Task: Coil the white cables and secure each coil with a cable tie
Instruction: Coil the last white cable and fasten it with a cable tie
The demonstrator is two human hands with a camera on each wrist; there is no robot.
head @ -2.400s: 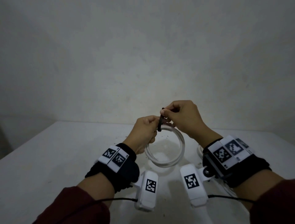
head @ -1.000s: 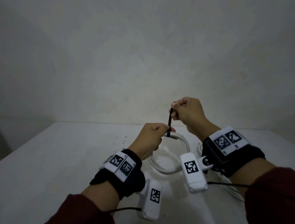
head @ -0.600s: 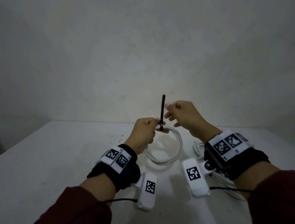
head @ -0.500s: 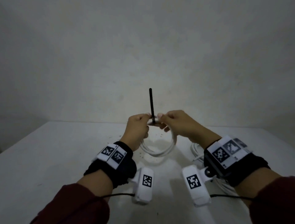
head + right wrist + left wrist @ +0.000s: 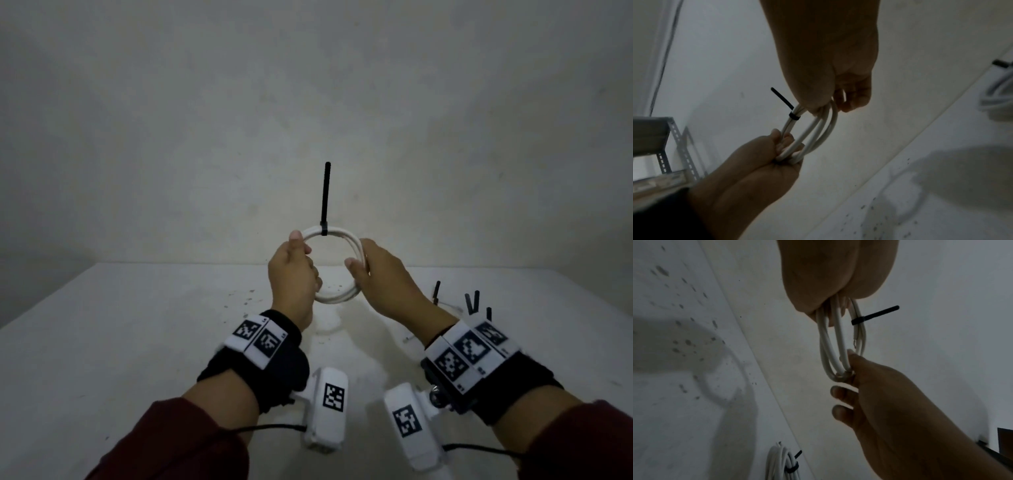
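Note:
A white cable coil [image 5: 337, 233] stands upright in the air above the white table [image 5: 137, 342]. A black cable tie [image 5: 325, 195] is cinched round its top, the tail pointing straight up. My left hand [image 5: 301, 253] grips the coil's left side and my right hand [image 5: 363, 260] grips its right side. In the left wrist view the coil [image 5: 840, 340] hangs from my left hand [image 5: 838, 280], with the tie [image 5: 873, 315] sticking out sideways. The right wrist view shows the strands [image 5: 818, 128] spread between both hands and bundled tight only at the tie [image 5: 785, 104].
Other tied white coils [image 5: 781, 462] lie on the table to my right, their black tie tails [image 5: 472, 301] sticking up. A plain wall stands close behind the table. A metal shelf frame [image 5: 663, 146] is off to the left.
My right hand pulled the tie tail upward, then let go of it. Both hands slid to opposite sides of the coil and raised it upright.

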